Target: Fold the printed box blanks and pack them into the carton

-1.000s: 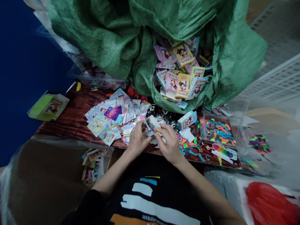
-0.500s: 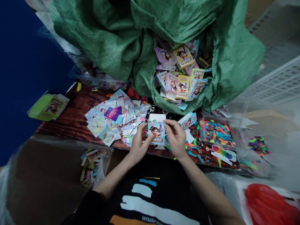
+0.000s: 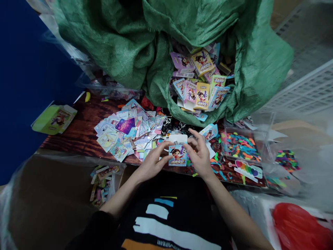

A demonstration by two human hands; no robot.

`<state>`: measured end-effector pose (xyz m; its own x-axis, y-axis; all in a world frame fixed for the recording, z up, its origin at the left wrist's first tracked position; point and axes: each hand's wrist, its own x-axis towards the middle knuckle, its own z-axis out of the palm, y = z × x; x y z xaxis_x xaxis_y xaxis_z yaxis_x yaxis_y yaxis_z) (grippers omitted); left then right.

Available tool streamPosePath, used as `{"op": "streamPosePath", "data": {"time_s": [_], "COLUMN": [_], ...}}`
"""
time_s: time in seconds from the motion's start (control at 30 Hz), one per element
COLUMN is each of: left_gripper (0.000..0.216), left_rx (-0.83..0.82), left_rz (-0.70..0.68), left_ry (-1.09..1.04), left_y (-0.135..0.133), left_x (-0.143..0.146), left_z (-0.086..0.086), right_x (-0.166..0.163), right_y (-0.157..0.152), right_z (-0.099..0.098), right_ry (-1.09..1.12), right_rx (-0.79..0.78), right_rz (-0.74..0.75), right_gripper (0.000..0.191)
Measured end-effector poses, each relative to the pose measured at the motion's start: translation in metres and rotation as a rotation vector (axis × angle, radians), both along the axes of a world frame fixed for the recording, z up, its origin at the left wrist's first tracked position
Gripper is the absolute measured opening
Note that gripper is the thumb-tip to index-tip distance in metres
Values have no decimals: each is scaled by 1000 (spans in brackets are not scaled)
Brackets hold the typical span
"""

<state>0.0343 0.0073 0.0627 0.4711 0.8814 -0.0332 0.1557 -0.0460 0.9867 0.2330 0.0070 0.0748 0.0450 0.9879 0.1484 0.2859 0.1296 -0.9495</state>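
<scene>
A small blue cardboard box (image 3: pixel 178 157) with a cartoon girl on its front is held upright over the table's front edge. Its white top flap stands up, so the box looks unclosed at the top. My left hand (image 3: pixel 154 160) pinches it from the left, thumb on the front. At the upper right corner, the thumb and curled fingers of my right hand (image 3: pixel 199 155) grip the box, while the index finger is lifted above the flap. Just behind the right hand lies another blue box (image 3: pixel 209 132). To the left spreads a loose heap of printed cards (image 3: pixel 126 130).
A big green woven sack (image 3: pixel 125 52) full of similar boxes (image 3: pixel 203 95) looms behind. Colourful small pieces fill a clear tray (image 3: pixel 241 146) at right. A green box (image 3: pixel 56 119) lies far left; a carton (image 3: pixel 52 187) stands below, a red bag (image 3: pixel 299 225) lower right.
Both hands and the blue box have shifted slightly right and down. My right index finger has lifted away from the box's top corner.
</scene>
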Motion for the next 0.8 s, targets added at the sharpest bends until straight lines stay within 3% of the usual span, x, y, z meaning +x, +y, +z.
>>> {"op": "streamPosePath", "data": {"time_s": [0.13,0.23,0.47,0.63,0.8], "left_gripper": [36,42,42,46,50], "left_rx": [-52,-110,-30,-15,-60], "left_rz": [36,105,40,-2,6], "left_ry": [-4,-61,67,88,46], "left_y": [0,0,4,3,-1], "left_x": [1,3,0,-3,-5], "left_z": [-3,-4,-1,-5,-7], "right_x": [6,8,3,0,-1], "right_y": [4,6,8,9,15], "right_z": [7,8,-1,-1,9], "right_ry": [-98,-75,-39,-50,-48], "right_rx": [64,88,-118,-137,-164], "right_rz": [149,213,143,60,117], "right_gripper": [15,9,12,14,10]}}
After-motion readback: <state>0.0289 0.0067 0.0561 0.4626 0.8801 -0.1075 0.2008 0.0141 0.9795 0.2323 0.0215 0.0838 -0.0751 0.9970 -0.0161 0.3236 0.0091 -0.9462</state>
